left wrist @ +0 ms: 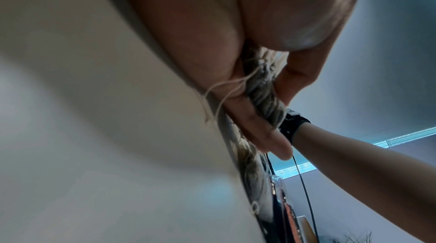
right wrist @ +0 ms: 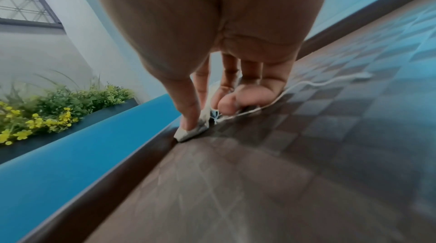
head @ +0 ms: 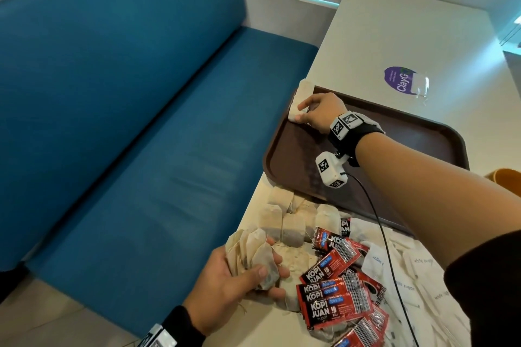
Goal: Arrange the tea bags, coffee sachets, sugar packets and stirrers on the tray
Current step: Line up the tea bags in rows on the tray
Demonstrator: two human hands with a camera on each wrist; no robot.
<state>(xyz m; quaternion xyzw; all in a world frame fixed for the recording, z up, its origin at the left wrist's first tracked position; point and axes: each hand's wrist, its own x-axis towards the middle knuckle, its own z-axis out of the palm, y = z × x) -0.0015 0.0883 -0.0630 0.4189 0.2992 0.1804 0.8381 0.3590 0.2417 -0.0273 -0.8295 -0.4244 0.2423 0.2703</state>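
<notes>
A brown tray (head: 417, 138) lies on the pale table. My right hand (head: 313, 113) pinches a tea bag (head: 302, 98) at the tray's far left corner, against the rim. In the right wrist view thumb and fingers hold that tea bag (right wrist: 191, 131) down on the tray floor (right wrist: 259, 181), its string trailing right. My left hand (head: 242, 273) grips a fanned bunch of tea bags (head: 253, 253) at the table's left edge; the left wrist view shows the bunch (left wrist: 264, 86) squeezed between fingers and thumb. Loose tea bags (head: 293, 220), red coffee sachets (head: 335, 298) and white sugar packets (head: 408, 270) lie in front of the tray.
A blue bench seat (head: 141, 149) runs along the table's left side. A purple sticker (head: 400, 80) and a clear wrapper (head: 421, 84) lie beyond the tray. An orange object (head: 507, 177) shows at the right edge. A cable (head: 386, 248) hangs from my right wrist over the packets.
</notes>
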